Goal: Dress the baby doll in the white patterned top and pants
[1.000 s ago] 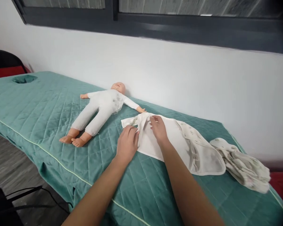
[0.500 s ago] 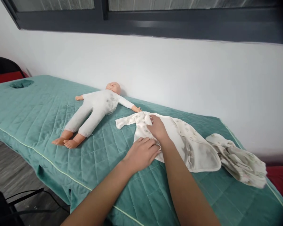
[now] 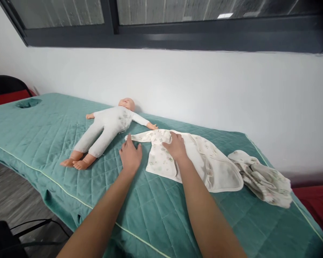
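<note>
A small white printed baby shirt (image 3: 161, 157) lies spread out on the green quilted bed cover. One sleeve (image 3: 142, 136) stretches left toward the doll. My left hand (image 3: 130, 154) is at the cuff of that sleeve, a fingertip touching it and the thumb held apart. On the upper chest of the shirt rests my right hand (image 3: 176, 146), fingers and thumb spread on the cloth. A baby doll (image 3: 107, 122) in a white bodysuit lies on its back to the left, one arm reaching close to the shirt's collar.
Crumpled printed baby cloth (image 3: 263, 177) lies right of the shirt. The green bed cover (image 3: 56, 143) has a hole (image 3: 28, 103) at its far left end. A white wall (image 3: 204, 86) with a dark window frame (image 3: 164, 41) runs behind. A black object with cables (image 3: 5, 236) stands lower left.
My left hand has moved left from the shirt's front edge to the sleeve cuff. The front panel now lies flat and the sleeve is straighter. My right hand stays on the shirt.
</note>
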{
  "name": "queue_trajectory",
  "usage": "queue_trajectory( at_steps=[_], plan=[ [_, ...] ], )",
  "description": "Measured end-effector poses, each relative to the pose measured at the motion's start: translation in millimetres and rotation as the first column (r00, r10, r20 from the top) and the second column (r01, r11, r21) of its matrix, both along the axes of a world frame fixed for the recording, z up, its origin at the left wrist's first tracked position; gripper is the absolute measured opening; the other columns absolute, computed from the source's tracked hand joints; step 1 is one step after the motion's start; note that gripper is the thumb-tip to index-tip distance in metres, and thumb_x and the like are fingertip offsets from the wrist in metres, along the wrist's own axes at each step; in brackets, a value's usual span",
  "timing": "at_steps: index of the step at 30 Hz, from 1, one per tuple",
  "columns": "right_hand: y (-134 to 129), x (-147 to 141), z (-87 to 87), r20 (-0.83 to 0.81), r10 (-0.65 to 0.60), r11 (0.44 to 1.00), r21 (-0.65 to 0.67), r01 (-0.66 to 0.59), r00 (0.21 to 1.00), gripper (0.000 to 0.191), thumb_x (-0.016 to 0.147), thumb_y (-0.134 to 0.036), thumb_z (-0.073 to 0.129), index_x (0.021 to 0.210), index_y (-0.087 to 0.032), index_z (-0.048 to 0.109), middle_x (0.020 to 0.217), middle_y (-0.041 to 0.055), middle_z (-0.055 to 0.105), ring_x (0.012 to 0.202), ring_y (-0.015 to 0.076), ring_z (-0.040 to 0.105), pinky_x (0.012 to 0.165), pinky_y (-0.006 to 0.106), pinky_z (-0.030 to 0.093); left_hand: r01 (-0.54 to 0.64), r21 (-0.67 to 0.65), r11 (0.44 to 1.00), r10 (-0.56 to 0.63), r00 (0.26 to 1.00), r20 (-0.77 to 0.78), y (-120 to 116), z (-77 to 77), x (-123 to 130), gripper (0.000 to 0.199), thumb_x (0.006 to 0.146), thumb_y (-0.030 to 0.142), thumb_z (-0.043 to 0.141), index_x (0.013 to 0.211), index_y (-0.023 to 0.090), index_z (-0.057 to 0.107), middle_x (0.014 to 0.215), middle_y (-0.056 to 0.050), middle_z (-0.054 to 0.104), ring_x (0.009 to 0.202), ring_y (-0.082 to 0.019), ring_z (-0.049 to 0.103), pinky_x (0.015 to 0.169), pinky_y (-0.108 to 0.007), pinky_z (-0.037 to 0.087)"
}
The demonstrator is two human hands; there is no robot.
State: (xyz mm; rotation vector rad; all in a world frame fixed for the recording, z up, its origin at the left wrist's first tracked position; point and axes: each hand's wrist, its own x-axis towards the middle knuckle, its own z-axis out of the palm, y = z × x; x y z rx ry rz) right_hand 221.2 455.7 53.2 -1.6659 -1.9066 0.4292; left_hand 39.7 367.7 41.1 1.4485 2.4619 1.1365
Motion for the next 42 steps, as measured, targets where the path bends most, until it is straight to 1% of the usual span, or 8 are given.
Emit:
queue_trajectory(
  at_steps=[5,13,19,24,27,32,38,42],
  plan=[
    [5.6,12.7,0.3,-0.07,-0.096,0.995,-0.044,0.093,0.993,0.05,0.082,-0.014,0.047,0.131,-0.019,0.051,0.117,0.01,0.062,0.106,0.0239,0.059,0.091,0.035,0.046,-0.121,-0.006,0.993,0.122,0.991,0.05,16.0,1.5,-27.4,0.061,0.09,0.045,0.051,0.144,0.018,0.039,0.133,-0.017,0.059,0.126,-0.037,0.051,0.105,-0.055,0.037],
    [2.1,5.9,3.8,-0.02,-0.123,0.992,-0.025,0.123,0.992,0.045,0.084,-0.045,0.058,0.122,-0.021,0.055,0.12,0.0114,0.06,0.114,0.0286,0.053,0.093,0.039,0.044,-0.063,0.218,0.974,-0.004,0.955,0.298,32.2,-4.3,-46.6,0.034,0.086,0.046,0.057,0.106,0.019,0.064,0.095,-0.006,0.069,0.088,-0.021,0.063,0.083,-0.032,0.048],
    [4.7,3.3,3.7,0.006,-0.124,0.991,-0.054,0.124,0.992,0.033,0.084,-0.027,0.054,0.116,-0.021,0.058,0.115,0.0107,0.062,0.109,0.0268,0.056,0.09,0.037,0.044,0.15,0.318,0.936,-0.252,0.917,0.308,35.4,1.5,-47.0,0.027,0.084,0.033,0.054,0.1,0.02,0.07,0.083,-0.001,0.065,0.075,-0.016,0.057,0.075,-0.026,0.046],
    [5.9,9.2,9.4,-0.047,-0.152,0.985,-0.089,0.147,0.987,0.024,0.086,-0.024,0.043,0.099,-0.022,0.063,0.095,0.0067,0.068,0.09,0.0246,0.062,0.075,0.033,0.045,0.166,0.377,0.911,-0.292,0.907,0.304,49.6,2.2,-52.2,0.033,0.085,0.025,0.044,0.103,0.019,0.071,0.065,0.002,0.057,0.058,-0.013,0.048,0.065,-0.025,0.045],
    [6.5,14.1,12.9,-0.096,-0.182,0.979,-0.111,0.171,0.979,0.027,0.085,-0.022,0.038,0.096,-0.023,0.062,0.087,0.0044,0.068,0.08,0.0217,0.063,0.068,0.03,0.045,0.16,0.391,0.906,-0.278,0.923,0.268,61.8,-2.3,-58.0,0.038,0.081,0.015,0.041,0.103,0.019,0.071,0.074,0.0,0.064,0.065,-0.015,0.056,0.072,-0.027,0.049],
    [9.0,19.9,15.2,-0.104,-0.239,0.963,-0.155,0.222,0.965,0.033,0.082,-0.023,0.043,0.109,-0.022,0.062,0.095,0.0071,0.07,0.084,0.0237,0.064,0.072,0.033,0.045,0.137,0.35,0.927,-0.214,0.958,0.19,77.3,-11.4,-67.5,0.051,0.068,0.001,0.04,0.105,0.017,0.071,0.106,-0.006,0.072,0.106,-0.022,0.063,0.1,-0.033,0.045],
    [9.1,20.0,15.3,0.027,-0.272,0.94,-0.208,0.272,0.962,0.041,0.08,-0.026,0.049,0.121,-0.026,0.059,0.105,0.0099,0.068,0.094,0.0289,0.062,0.079,0.041,0.045,0.086,0.242,0.967,-0.132,0.975,0.179,79.9,-11.8,-66.5,0.047,0.075,0.004,0.041,0.112,0.018,0.067,0.108,-0.008,0.071,0.107,-0.024,0.064,0.098,-0.037,0.047],
    [7.6,20.0,16.2,0.072,-0.26,0.947,-0.176,0.269,0.963,0.041,0.081,-0.025,0.049,0.121,-0.023,0.059,0.111,0.0126,0.066,0.1,0.0298,0.062,0.083,0.042,0.046,0.098,0.253,0.963,-0.098,0.995,-0.014,72.1,-4.0,-57.8,0.036,0.084,0.013,0.044,0.114,0.017,0.064,0.117,-0.012,0.065,0.113,-0.026,0.059,0.101,-0.04,0.045]
  ],
)
